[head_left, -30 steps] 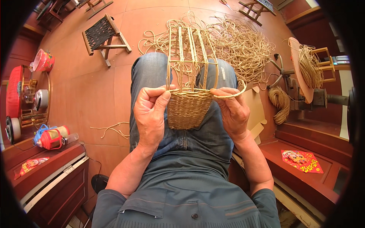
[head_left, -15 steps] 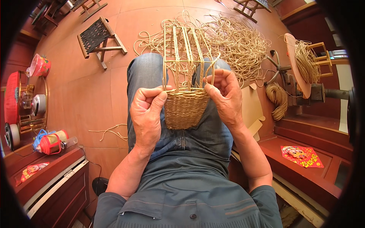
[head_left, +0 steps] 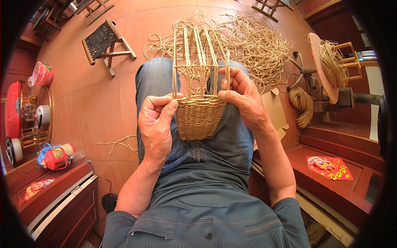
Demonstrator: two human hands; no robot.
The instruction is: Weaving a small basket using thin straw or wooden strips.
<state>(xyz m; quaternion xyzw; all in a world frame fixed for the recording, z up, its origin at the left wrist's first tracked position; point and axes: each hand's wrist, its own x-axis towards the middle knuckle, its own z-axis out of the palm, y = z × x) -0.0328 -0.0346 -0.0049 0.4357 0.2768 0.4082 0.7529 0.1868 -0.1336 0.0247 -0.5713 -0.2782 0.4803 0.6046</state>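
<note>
Between my knees a small chair-like frame [head_left: 202, 65] of thin bars stands with cord wrapped lengthwise along it. Its near part is a tightly woven tan cord panel [head_left: 199, 120] with a rounded lower end. My left hand [head_left: 157, 120] pinches the left end of the panel's upper edge between thumb and fingers. At the right end of that edge, my right hand [head_left: 244, 96] grips the cord at the frame's side bar, thumb at the weave and fingers curled behind. The fingertips of both hands are partly hidden.
Loose tan cord [head_left: 260, 53] lies heaped on the floor beyond my knees. A folding stool [head_left: 103, 43] with a black woven seat stands far left. To the right are a cord coil [head_left: 302, 107], cardboard [head_left: 275, 109] and a metal-legged stand [head_left: 304, 72]. A red flask [head_left: 56, 158] sits left.
The woven frame has shifted slightly left. My right hand's fingers have moved a little down and left, and the cord loop at the right side bar lies closer to the bar.
</note>
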